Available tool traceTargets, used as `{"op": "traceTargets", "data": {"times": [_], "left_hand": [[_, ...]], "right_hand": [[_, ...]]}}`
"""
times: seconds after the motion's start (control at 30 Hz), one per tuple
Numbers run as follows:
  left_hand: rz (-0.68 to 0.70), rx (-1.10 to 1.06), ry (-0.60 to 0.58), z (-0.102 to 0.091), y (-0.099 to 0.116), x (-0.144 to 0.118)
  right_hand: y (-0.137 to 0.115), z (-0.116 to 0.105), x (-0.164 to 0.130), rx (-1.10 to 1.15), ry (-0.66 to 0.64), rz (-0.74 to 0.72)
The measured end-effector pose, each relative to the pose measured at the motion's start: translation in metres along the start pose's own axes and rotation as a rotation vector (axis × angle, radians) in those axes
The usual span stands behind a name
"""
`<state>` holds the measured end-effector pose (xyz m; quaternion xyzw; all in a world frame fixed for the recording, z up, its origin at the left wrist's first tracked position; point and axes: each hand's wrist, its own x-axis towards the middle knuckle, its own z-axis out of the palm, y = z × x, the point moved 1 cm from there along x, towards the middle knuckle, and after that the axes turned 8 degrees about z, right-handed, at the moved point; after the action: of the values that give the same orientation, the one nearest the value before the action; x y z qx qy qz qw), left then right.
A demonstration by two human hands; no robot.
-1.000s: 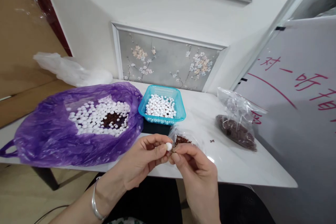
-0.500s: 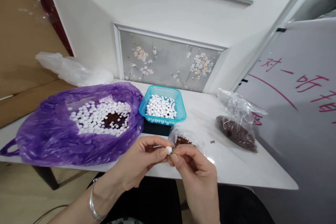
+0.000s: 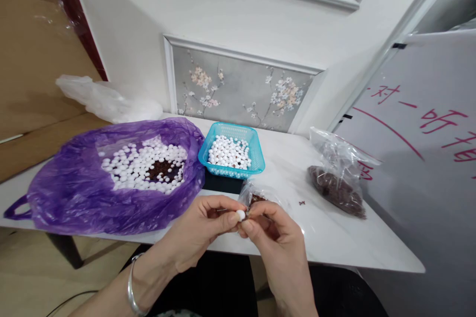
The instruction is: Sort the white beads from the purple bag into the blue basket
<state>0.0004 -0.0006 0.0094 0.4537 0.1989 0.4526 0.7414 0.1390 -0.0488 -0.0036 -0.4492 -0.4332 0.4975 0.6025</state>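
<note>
A small white ball sits between my fingertips over the table's front part. My left hand pinches it between thumb and forefinger. From the other side my right hand is closed, thumb against forefinger, right at the ball; whatever tiny piece it pinches is too small to make out. Just behind my hands lies an open clear plastic bag with dark brown bits, partly hidden by my fingers. Beyond it stands a blue plastic basket holding many similar white balls.
A large purple plastic bag spreads over the left, with white balls and brown bits inside. On the right lies a clear zip bag of brown material. One brown bit lies on the white table. A whiteboard stands at right.
My hands stay together at the white ball, with only a slight shift of the right fingers. The whole view has moved a little.
</note>
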Motion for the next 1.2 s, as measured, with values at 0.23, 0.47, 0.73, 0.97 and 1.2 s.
{"op": "traceTargets", "data": {"times": [0.23,0.47,0.73,0.97,1.2], "left_hand": [[-0.007,0.036,-0.026,-0.001,0.001,0.000],[-0.026,0.095,-0.040,-0.005,0.004,0.000],[-0.078,-0.209,0.006,-0.006,-0.008,-0.001],[-0.121,-0.291,0.104,-0.001,-0.005,-0.004],[-0.122,-0.339,0.168,-0.002,-0.004,-0.002]], "right_hand": [[0.000,0.001,0.001,0.044,-0.033,0.044],[0.001,0.002,0.003,0.032,-0.025,0.083],[0.003,-0.002,0.002,-0.021,0.003,-0.016],[-0.003,0.004,-0.007,-0.341,0.127,-0.425],[-0.006,-0.002,-0.009,-0.448,0.160,-0.454]]}}
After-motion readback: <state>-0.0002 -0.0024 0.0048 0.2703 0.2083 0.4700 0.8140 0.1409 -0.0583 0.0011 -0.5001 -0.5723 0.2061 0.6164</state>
